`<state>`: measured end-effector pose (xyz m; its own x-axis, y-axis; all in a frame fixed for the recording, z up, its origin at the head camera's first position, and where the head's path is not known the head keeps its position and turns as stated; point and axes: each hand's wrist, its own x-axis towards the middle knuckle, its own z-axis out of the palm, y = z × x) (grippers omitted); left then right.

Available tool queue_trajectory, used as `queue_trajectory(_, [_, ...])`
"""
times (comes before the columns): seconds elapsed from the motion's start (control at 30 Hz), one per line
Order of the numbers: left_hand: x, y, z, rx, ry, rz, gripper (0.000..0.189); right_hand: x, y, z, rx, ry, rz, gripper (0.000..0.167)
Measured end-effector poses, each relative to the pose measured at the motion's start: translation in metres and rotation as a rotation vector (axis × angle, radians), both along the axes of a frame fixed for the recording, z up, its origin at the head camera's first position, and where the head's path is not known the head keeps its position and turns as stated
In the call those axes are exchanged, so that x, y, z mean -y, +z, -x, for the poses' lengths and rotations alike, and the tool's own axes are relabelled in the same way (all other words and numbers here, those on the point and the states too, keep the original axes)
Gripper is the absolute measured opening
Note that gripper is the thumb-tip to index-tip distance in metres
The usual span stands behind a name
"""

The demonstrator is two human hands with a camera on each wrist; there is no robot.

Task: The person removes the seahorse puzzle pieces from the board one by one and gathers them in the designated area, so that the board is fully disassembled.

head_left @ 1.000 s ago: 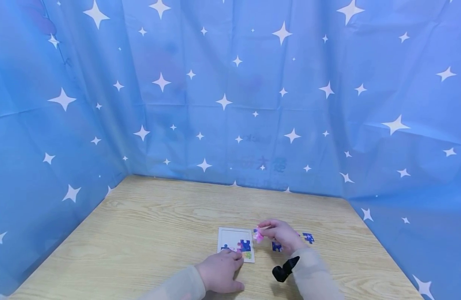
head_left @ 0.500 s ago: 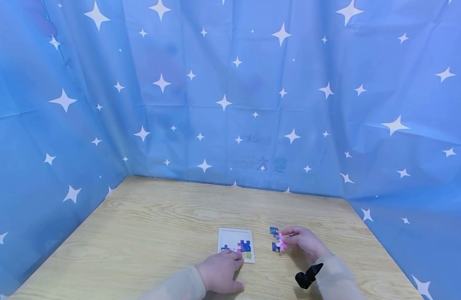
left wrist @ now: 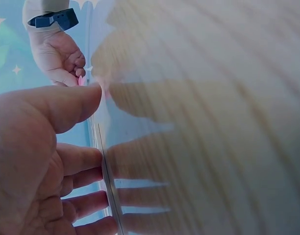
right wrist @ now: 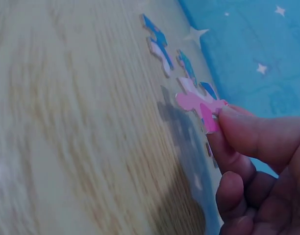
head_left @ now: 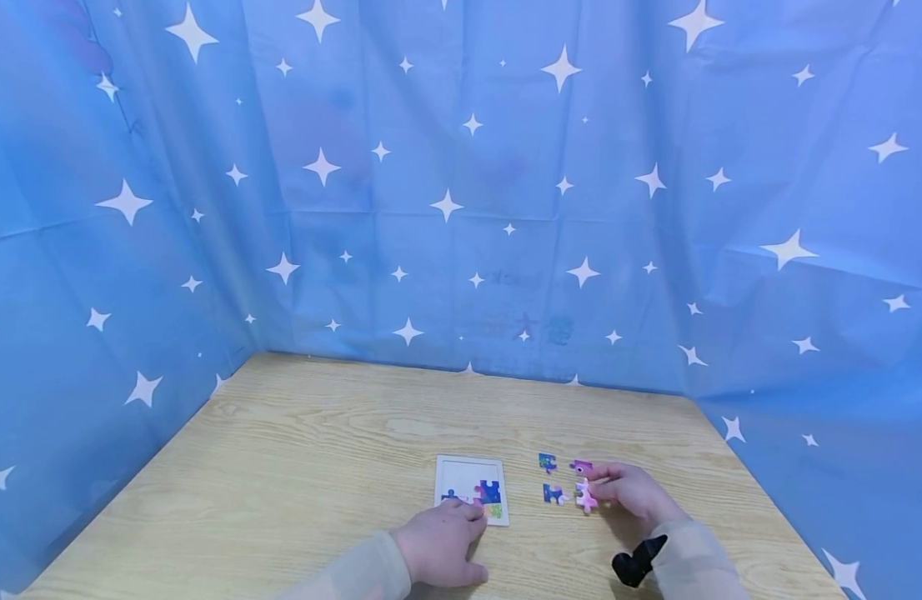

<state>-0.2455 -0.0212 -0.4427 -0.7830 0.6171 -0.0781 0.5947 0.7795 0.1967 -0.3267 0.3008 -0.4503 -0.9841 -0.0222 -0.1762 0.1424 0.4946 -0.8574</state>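
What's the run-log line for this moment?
left hand: touches puzzle tray | right hand: pinches pink piece above table | tray: partly filled | loose pieces: right of tray

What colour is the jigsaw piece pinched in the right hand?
Mostly pink, with a paler part: the jigsaw piece shows best in the right wrist view.

place: curtained-off tabletop setup | blue star-print curtain (head_left: 506,183) along three sides | wood-grain table (head_left: 341,442) | wider room: unclear
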Motion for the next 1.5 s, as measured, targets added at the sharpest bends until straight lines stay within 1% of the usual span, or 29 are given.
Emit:
queue_trajectory(0.2, [0.0,0.0,0.0,0.004,0.001,-0.004,0.068,-0.001,-0.001,0.0,0.001,-0.014,-0.04,0.025])
queue_trajectory(0.47, [0.0,0.002,-0.001,0.004,0.004,-0.002,0.068,0.002,0.0,0.001,-0.001,-0.007,-0.134,0.018])
queue_trajectory(0.9, [-0.001,0.002,-0.002,0.002,0.01,-0.008,0.067,0.001,0.0,0.002,0.01,-0.004,-0.23,0.017])
queue_trajectory(1.03, [-0.001,0.003,-0.002,-0.003,0.008,-0.002,0.066,0.001,0.0,0.001,-0.017,0.005,-0.257,0.015])
queue_trajectory(1.2, [-0.001,0.004,-0.002,0.003,0.014,0.001,0.066,0.001,0.004,-0.002,-0.005,0.004,-0.259,0.016])
queue_trajectory(1.3, [-0.001,0.004,-0.002,0.005,0.012,-0.001,0.066,0.003,0.008,-0.005,0.002,-0.005,-0.254,0.018])
queue_trajectory(1.37, [-0.001,0.004,-0.001,0.009,0.009,-0.002,0.066,0.006,0.012,-0.006,-0.008,-0.003,-0.261,0.02])
queue_trajectory(1.5, [0.0,0.002,-0.001,0.009,0.001,-0.006,0.066,0.019,0.019,-0.007,-0.017,0.005,-0.177,0.021])
